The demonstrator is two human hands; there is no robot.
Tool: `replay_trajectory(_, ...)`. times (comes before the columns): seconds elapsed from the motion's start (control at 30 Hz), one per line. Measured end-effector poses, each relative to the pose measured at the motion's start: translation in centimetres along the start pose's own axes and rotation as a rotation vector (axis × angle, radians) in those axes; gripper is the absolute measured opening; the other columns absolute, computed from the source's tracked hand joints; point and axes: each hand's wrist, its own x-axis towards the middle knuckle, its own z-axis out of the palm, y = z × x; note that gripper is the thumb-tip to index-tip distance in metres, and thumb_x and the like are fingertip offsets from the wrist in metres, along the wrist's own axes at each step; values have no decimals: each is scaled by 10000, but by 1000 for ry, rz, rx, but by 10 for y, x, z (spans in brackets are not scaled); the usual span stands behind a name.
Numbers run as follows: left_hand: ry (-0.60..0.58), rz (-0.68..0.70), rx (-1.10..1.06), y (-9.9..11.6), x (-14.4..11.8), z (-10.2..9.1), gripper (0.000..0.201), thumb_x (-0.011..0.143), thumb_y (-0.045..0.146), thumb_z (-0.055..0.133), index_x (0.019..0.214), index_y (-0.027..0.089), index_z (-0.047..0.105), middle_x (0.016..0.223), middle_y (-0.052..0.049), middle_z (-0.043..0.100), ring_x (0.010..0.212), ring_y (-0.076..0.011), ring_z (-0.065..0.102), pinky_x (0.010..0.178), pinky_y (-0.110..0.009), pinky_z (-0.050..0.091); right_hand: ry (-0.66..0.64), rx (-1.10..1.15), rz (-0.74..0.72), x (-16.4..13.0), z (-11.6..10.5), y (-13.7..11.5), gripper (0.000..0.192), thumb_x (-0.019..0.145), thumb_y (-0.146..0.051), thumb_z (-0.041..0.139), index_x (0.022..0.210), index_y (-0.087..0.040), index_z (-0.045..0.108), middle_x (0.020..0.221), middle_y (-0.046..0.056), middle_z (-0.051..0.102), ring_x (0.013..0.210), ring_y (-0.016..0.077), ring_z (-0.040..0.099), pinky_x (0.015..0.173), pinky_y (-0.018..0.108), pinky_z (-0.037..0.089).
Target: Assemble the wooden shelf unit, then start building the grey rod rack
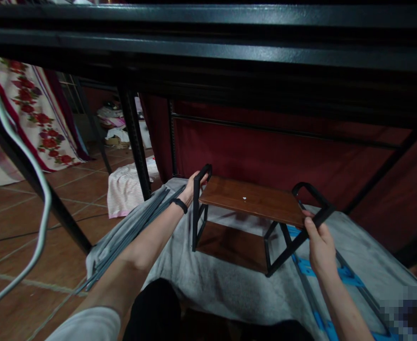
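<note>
Small two-tier shelf (252, 201) with brown wood boards and a black metal frame sits on a grey blanket (226, 279), centre of view, in front of a dark red wall (265, 151). Both hands hold it by the frame ends.

Left hand (193, 185) is at the left side loop (201, 180) of the frame, fingers curled round the top of the black bar, thumb side toward the board. Black band (180, 205) on that wrist. Grip looks closed on the bar; fingertips partly hidden behind it.

Right hand (320, 246) is at the right side, fingers wrapped tight on a slanted black bar (314, 222) just below the right loop; the edge of the top board lies just left of the knuckles. Bar runs down past the hand toward the lower frame leg.

Lower board sits beneath the top one, near the blanket. A bundle of grey rods (137, 232) lies on the blanket just under the left forearm. Blue-taped metal parts (339, 274) lie on the blanket under the right forearm. Black metal beam (208, 42) crosses overhead. Floral cloth (34, 113) hangs far left over a tiled floor (23, 199).
</note>
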Motion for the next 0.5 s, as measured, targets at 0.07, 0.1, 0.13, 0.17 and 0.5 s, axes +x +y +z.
replay_trajectory(0.07,0,2,1,0,3,-3,414,590,483,846,760,186,614,659,21,585,610,-109,550,613,-251,451,-24,-16,-8,-1,2,-1,512,838,-583,588,1197,-229,677,1227,54,661,1181,272,553,1101,471,343)
replay_trajectory(0.1,-2,9,7,0,5,-5,423,590,494,844,759,187,607,651,23,579,603,-109,546,608,-252,448,-33,-18,-12,-2,3,-1,511,840,-582,586,1198,-230,678,1227,53,663,1179,272,555,1101,472,345)
replay_trajectory(0.13,-7,22,17,0,6,-7,428,594,501,840,763,188,602,648,22,578,601,-112,546,606,-255,447,-35,-18,-16,-3,4,-1,510,841,-581,585,1199,-230,678,1227,52,664,1179,271,555,1101,473,346)
replay_trajectory(0.17,-13,41,35,0,8,-8,427,603,505,834,769,190,598,649,21,578,602,-117,546,606,-259,445,-32,-14,-21,-3,5,-1,511,842,-581,584,1201,-230,677,1227,51,665,1179,272,556,1101,474,347)
replay_trajectory(0.5,-33,143,358,18,3,4,229,812,365,649,720,178,554,630,15,527,605,-140,506,587,-267,422,-15,30,7,-1,5,1,502,831,-582,606,1191,-241,684,1240,42,666,1203,278,551,1112,480,341)
